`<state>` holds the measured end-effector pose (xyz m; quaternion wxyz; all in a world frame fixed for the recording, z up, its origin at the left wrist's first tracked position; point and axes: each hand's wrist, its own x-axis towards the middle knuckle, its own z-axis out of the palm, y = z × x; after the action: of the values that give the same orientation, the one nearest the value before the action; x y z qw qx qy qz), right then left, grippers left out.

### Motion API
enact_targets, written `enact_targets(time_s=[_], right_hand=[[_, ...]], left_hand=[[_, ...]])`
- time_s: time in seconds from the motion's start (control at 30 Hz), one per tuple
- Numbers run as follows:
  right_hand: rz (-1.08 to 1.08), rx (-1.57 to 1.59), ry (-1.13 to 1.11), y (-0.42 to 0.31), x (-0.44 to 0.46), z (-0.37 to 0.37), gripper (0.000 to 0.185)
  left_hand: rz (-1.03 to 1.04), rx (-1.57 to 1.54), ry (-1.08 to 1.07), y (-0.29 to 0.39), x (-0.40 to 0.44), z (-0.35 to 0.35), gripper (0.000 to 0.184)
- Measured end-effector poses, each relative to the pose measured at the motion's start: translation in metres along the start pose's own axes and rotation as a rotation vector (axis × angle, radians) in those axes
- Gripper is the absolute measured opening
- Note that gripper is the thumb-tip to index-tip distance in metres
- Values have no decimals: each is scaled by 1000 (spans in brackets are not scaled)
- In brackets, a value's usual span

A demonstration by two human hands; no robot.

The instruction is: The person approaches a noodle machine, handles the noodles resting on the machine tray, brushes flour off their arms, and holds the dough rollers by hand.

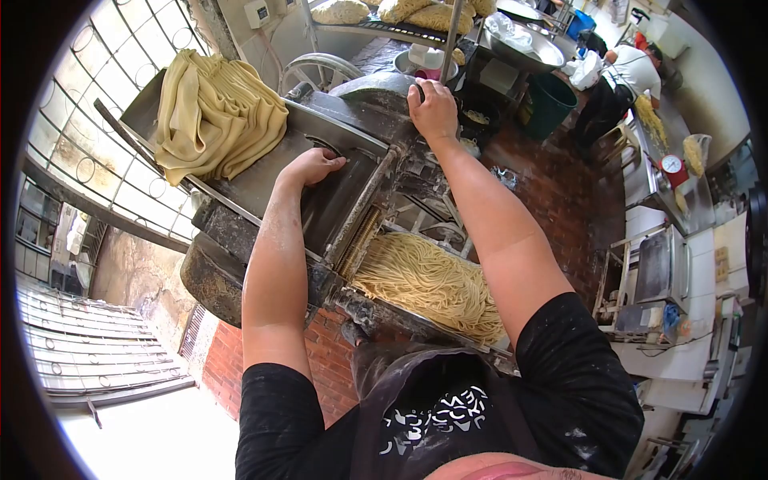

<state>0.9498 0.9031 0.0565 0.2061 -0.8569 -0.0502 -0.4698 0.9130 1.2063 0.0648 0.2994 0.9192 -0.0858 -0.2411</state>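
A floury noodle-cutting machine (352, 120) stands in front of me. On its sloping metal tray lies a thick folded stack of pale yellow dough sheet (220, 120), to the left of both hands. My left hand (314, 166) is low over the tray beside the rollers, fingers together and reaching right; it appears to hold nothing. My right hand (434, 110) is on the machine's far right top corner, its fingers bent around a small dark part I cannot make out. Below the cutting rollers, a heap of cut noodles (432, 284) fills a tray between my forearms.
A spoked wheel (320, 72) is at the machine's back. Behind it, a rack (384, 30) bears bundled noodles. At right, a green bin (548, 104) stands on the brick floor, and another person (632, 72) bends at a counter with a red scale (672, 166).
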Motion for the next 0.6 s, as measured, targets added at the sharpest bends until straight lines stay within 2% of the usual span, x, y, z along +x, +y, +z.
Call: enact_targets(time_s=[0.1, 0.2, 0.6], right_hand=[[-2, -7, 0, 0, 0, 0, 39], [-5, -9, 0, 0, 0, 0, 39], [8, -10, -15, -1, 0, -2, 39]], left_hand=[[6, -20, 53, 2, -4, 2, 57], [17, -20, 51, 0, -1, 3, 57], [12, 8, -15, -4, 5, 1, 65]])
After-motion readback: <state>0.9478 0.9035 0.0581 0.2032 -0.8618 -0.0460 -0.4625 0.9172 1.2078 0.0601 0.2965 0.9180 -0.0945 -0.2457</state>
